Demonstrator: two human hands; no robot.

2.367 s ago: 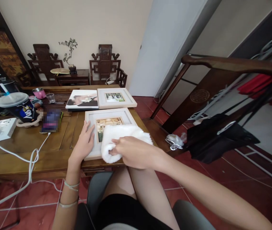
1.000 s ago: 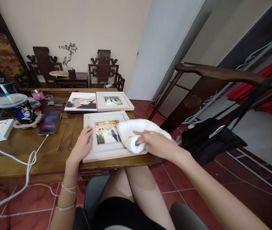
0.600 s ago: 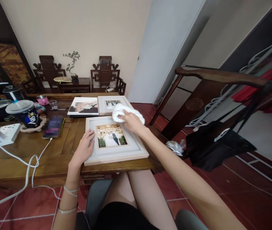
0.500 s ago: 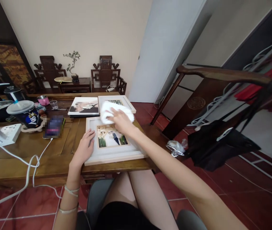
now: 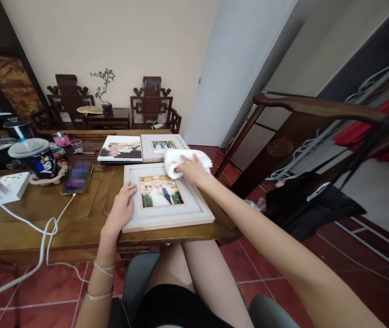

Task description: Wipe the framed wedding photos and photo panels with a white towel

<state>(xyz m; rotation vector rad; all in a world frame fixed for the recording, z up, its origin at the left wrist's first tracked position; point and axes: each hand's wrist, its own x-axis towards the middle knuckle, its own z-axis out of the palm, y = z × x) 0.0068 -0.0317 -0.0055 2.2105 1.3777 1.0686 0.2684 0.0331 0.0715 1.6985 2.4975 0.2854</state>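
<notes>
A pale wooden picture frame (image 5: pixel 197 219) with a photo of a couple lies flat near the table's front edge. My left hand (image 5: pixel 121 207) grips its left side, with the fingers bent over the rim. In my right hand (image 5: pixel 193 171) is a bunched white cloth (image 5: pixel 180 157), held over the frame's far right corner. The cloth hides that corner and part of a second picture frame (image 5: pixel 149 142) lying behind. Left of the second frame is a white-edged photo panel (image 5: pixel 121 148), stacked on something dark.
The wooden table (image 5: pixel 78 228) also bears a phone (image 5: pixel 77 177) on a white cable, a power strip (image 5: pixel 9 189), a lidded cup (image 5: pixel 42 159), a pink cup (image 5: pixel 60 138) and a small clear cup (image 5: pixel 76 146). A wooden chair (image 5: pixel 283 141) with a black bag (image 5: pixel 310 205) stands at right.
My right hand and the cloth have moved right and slightly towards me, uncovering more of the second frame. My left hand stays on the near frame's left side.
</notes>
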